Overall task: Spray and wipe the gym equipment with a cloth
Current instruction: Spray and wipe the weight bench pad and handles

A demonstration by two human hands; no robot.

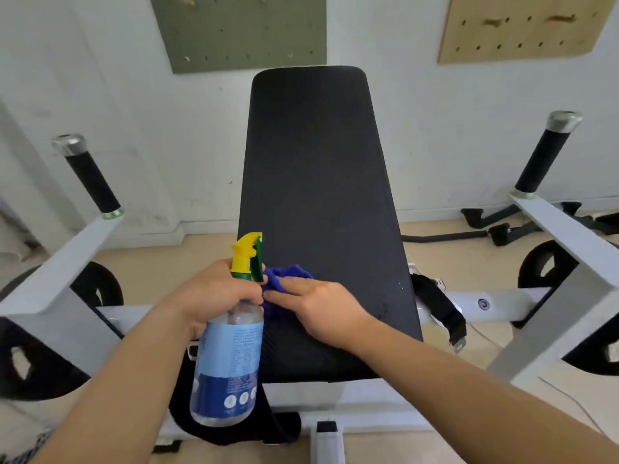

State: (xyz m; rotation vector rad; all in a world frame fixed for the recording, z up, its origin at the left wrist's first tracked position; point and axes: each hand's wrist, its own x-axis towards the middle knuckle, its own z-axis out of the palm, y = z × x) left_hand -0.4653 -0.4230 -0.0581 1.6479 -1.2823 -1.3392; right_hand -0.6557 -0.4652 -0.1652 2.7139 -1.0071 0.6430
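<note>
While the left hand [217, 291] grips the bottle [231, 356], the right hand [318, 306], fingers straight on the cloth [288, 274], should press evenly and wipe the whole pad [318, 179].

Your left grip [214, 293] curls round the spray bottle [227, 360] neck; your right grip [321, 309] lies flat, fingers straight, forearms extended.
</note>
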